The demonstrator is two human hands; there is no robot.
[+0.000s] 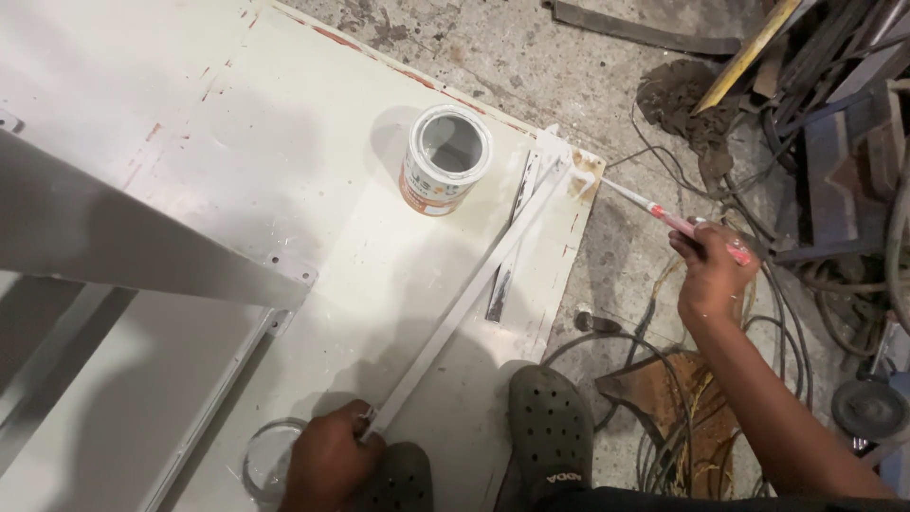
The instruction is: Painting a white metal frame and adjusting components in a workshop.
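Observation:
My left hand (330, 458) grips the near end of a long white-painted strip (471, 296) that lies slanted across a pale board (284, 171). My right hand (713, 268) holds a pink-handled paintbrush (654, 209); its bristle end rests at the strip's far end near the board's corner (559, 152). A second, shorter painted strip (512, 237) lies beside the long one. An open paint can (445, 159) with white paint stands upright on the board, left of the strips' far ends.
My dark perforated clogs (550, 431) stand at the board's near edge. A round clear lid (265, 460) lies by my left hand. A grey metal frame (123, 246) sits on the left. Tangled cables (682, 398), scrap metal (815, 85) and a wheel (867, 408) cover the concrete floor on the right.

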